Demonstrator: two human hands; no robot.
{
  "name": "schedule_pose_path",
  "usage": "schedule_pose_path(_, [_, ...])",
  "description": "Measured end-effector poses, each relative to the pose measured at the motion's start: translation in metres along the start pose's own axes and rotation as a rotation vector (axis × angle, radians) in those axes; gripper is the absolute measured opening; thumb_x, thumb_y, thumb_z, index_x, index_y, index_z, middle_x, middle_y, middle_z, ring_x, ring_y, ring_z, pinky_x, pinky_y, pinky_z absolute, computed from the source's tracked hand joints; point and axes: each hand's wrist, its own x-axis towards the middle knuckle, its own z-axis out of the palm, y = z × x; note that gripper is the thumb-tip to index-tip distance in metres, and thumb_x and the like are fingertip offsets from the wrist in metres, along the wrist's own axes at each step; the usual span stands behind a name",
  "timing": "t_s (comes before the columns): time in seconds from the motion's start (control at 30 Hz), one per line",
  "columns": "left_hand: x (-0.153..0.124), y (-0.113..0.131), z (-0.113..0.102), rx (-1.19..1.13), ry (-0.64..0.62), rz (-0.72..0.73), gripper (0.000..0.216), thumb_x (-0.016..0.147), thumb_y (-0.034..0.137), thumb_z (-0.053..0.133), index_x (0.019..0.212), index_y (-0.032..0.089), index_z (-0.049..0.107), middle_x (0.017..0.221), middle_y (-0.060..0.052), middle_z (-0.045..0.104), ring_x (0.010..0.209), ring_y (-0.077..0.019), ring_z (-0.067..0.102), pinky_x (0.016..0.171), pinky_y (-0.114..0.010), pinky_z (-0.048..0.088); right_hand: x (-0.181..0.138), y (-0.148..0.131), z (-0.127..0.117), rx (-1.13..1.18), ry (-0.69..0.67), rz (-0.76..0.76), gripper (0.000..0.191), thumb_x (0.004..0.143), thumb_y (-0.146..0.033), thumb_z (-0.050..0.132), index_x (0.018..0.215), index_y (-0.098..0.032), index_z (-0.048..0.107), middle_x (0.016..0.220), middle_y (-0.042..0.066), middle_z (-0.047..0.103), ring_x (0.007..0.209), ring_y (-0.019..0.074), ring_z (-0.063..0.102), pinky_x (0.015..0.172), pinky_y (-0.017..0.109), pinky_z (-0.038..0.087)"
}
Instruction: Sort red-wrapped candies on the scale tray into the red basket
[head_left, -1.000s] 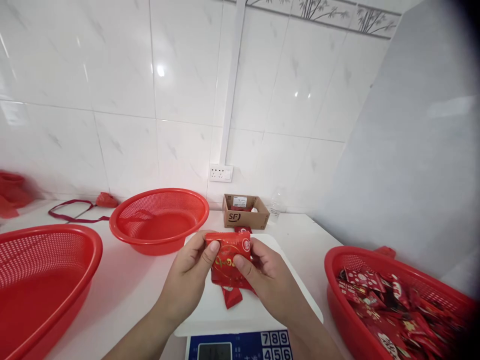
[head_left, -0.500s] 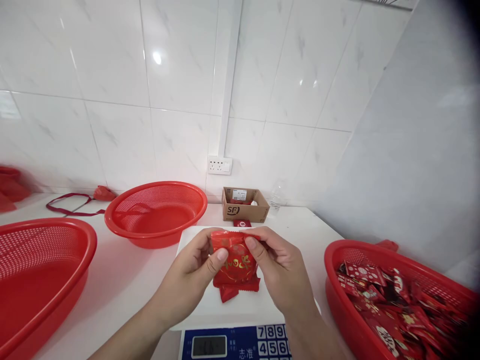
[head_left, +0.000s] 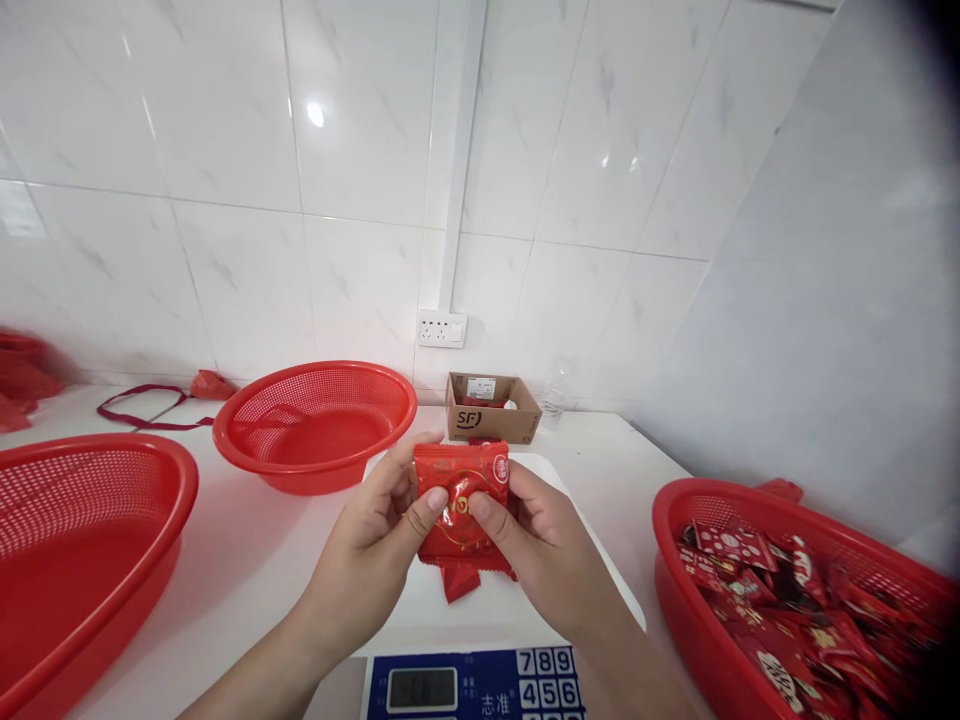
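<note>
A square red snack packet (head_left: 459, 465) with gold lettering is held up between my two hands. My left hand (head_left: 367, 545) pinches its left side, the thumb lying on the front. From the right, my right hand (head_left: 555, 550) grips the same packet, thumb pressed near its middle. Below and behind it, a red wrapper (head_left: 460, 586) shows over the white pan (head_left: 427, 628) of a weighing scale; the rest of it is hidden. The scale's blue panel (head_left: 480, 672) has number keys and a small display (head_left: 421, 690), whose reading I cannot make out.
On the right stands a red basket (head_left: 667, 560) of assorted red-wrapped snacks. Two red baskets, one at the near left (head_left: 169, 520) and one further back (head_left: 315, 468), stand left of the scale. A cardboard box (head_left: 499, 425) and a clear plastic bottle (head_left: 555, 390) are by the wall.
The packet has been turned, so a round white-and-red logo now shows at its upper right corner. Both thumbs have moved closer together across its front.
</note>
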Motion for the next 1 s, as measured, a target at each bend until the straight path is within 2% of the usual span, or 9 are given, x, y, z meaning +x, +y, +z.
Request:
schedule_pose_path(0.07, [-0.001,-0.001,0.000,-0.005,0.017,-0.016,0.046,0.090,0.035,0.062,0.134,0.032,0.048,0.108,-0.002,0.069,0.102,-0.0178,0.063,0.084,-0.027,0.054,0.000,0.000,0.000,-0.015,0.006,-0.019,0.019,0.091,-0.037,0.057,0.098,-0.021,0.065,0.089,0.003,0.070,0.082,0.0179,0.065,0.074,0.031,0.056])
schedule_pose_path(0.17, [-0.001,0.000,0.001,0.004,0.006,-0.037,0.047,0.089,0.037,0.063,0.134,0.032,0.049,0.110,-0.002,0.069,0.101,-0.0180,0.063,0.082,-0.026,0.054,0.000,0.001,-0.001,-0.025,0.020,-0.034,0.020,0.092,-0.036,0.057,0.100,-0.021,0.067,0.092,0.004,0.071,0.081,0.0180,0.067,0.073,0.031,0.057])
schedule_pose_path(0.33, [0.000,0.005,0.001,0.048,-0.067,-0.022,0.037,0.092,0.038,0.057,0.128,0.028,0.057,0.125,-0.004,0.063,0.113,-0.0208,0.058,0.091,-0.027,0.051,-0.001,0.001,0.000,0.016,0.045,-0.049,0.031,0.090,-0.039,0.060,0.119,-0.027,0.061,0.117,0.005,0.068,0.099,0.0191,0.067,0.082,0.031,0.058])
schedule_pose_path(0.4, [0.000,0.007,0.002,0.071,-0.102,-0.020,0.033,0.094,0.037,0.055,0.126,0.028,0.059,0.126,-0.004,0.063,0.114,-0.0205,0.058,0.092,-0.026,0.050,-0.002,0.000,0.000,0.030,0.085,-0.038,0.035,0.089,-0.043,0.061,0.119,-0.027,0.060,0.120,0.006,0.067,0.102,0.0201,0.067,0.081,0.030,0.058])
schedule_pose_path(0.5, [0.000,0.009,0.004,0.083,-0.168,-0.045,0.032,0.096,0.035,0.052,0.126,0.028,0.058,0.120,-0.003,0.066,0.104,-0.0188,0.062,0.085,-0.026,0.052,-0.003,0.000,-0.003,-0.027,0.151,-0.055,0.033,0.090,-0.048,0.057,0.110,-0.024,0.066,0.110,0.007,0.072,0.096,0.0214,0.068,0.076,0.030,0.058])
schedule_pose_path(0.6, [-0.001,0.010,0.005,0.136,-0.193,-0.034,0.032,0.096,0.036,0.051,0.124,0.025,0.060,0.110,-0.004,0.070,0.093,-0.0180,0.064,0.078,-0.026,0.052,-0.002,0.002,-0.006,-0.111,0.155,-0.109,0.028,0.092,-0.044,0.056,0.106,-0.025,0.070,0.101,0.006,0.074,0.091,0.0206,0.069,0.076,0.031,0.058])
schedule_pose_path(0.8, [-0.003,0.009,0.004,0.149,-0.111,0.012,0.026,0.095,0.035,0.054,0.110,0.022,0.069,0.104,-0.004,0.071,0.090,-0.0184,0.063,0.079,-0.027,0.051,-0.005,0.001,-0.001,-0.092,0.178,-0.094,0.021,0.089,-0.041,0.059,0.098,-0.027,0.072,0.093,0.003,0.073,0.084,0.0176,0.067,0.071,0.028,0.056])
schedule_pose_path(1.0, [-0.005,0.009,0.003,-0.011,-0.048,0.001,0.018,0.092,0.031,0.058,0.100,0.024,0.073,0.089,-0.001,0.073,0.080,-0.0167,0.065,0.067,-0.024,0.052,-0.007,-0.004,0.005,0.042,0.181,-0.026,0.015,0.085,-0.040,0.065,0.095,-0.030,0.070,0.079,-0.002,0.069,0.069,0.0116,0.060,0.061,0.020,0.053])
